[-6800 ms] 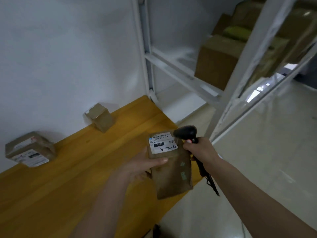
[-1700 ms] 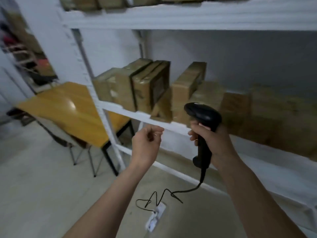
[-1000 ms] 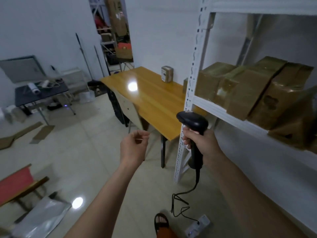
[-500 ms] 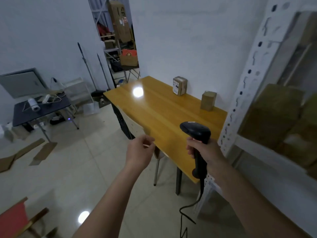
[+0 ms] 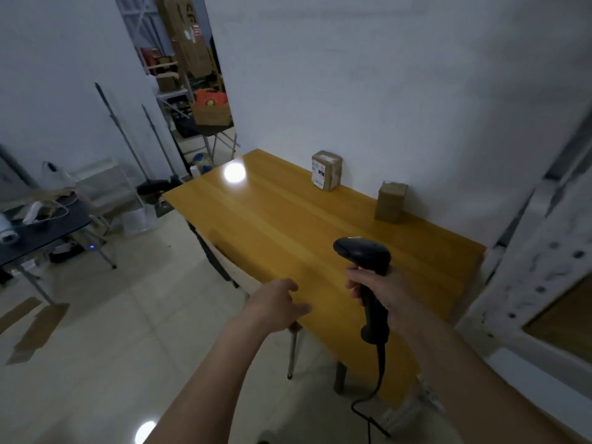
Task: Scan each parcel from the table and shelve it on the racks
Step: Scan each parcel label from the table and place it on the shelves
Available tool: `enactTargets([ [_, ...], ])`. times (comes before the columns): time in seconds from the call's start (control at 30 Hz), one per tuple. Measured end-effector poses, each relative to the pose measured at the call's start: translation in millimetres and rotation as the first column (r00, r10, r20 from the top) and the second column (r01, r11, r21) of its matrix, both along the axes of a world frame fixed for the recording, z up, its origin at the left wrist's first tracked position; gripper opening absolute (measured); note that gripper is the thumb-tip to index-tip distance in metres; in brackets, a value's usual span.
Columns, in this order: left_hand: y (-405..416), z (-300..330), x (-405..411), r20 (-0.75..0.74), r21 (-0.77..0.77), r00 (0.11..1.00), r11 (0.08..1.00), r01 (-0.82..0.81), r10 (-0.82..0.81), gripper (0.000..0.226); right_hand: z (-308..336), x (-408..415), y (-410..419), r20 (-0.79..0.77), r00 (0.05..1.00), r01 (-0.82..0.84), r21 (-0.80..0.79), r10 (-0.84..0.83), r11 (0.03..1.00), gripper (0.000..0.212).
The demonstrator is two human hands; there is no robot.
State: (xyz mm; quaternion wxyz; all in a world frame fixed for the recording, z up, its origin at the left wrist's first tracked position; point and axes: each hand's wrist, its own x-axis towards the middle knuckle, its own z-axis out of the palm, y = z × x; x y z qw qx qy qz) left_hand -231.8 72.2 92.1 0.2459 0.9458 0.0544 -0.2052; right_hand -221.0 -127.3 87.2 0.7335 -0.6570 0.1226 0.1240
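A: Brown cardboard parcels outstanding?
B: Two, centre-right on the yellow wooden table [image 5: 288, 238]: labelled parcel [image 5: 326, 170], plain parcel [image 5: 391, 201].
A: Hands?
B: Right hand [image 5: 381, 291] grips black handheld scanner [image 5: 365, 256]; left hand [image 5: 277, 304] loose, empty.

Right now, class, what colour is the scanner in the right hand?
Black; the scanner shows best in the head view.

The left hand [image 5: 277, 304], emptied of its parcel (now shelved), reaches toward the table [image 5: 288, 225].
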Motion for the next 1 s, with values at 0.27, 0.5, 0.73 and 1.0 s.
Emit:
enactTargets([
  [0.27,26.9,-13.3,136.4,-0.054,-0.017,0.981,0.982,0.187,-0.187,0.064,-14.0,92.2,37.3,-0.072,0.972,0.223,-0.001,-0.222,0.975,0.012],
  [0.5,43.5,-16.8,243.7,-0.039,0.001,0.935,0.936,0.352,-0.352,0.061,-14.3,151.3,66.0,-0.121,0.919,0.376,-0.021,-0.376,0.926,0.012],
  [0.73,-15.1,-17.3,319.0,-0.116,0.049,0.784,0.785,0.618,-0.610,0.065,-16.6,190.1,37.0,-0.149,0.864,0.482,-0.033,-0.481,0.876,0.014],
  [1.0,-105.0,-26.5,389.2,-0.147,0.184,0.718,0.694,0.696,-0.681,0.058,-27.8,243.3,-22.7,-0.243,0.823,0.547,0.095,-0.514,0.831,0.013],
])
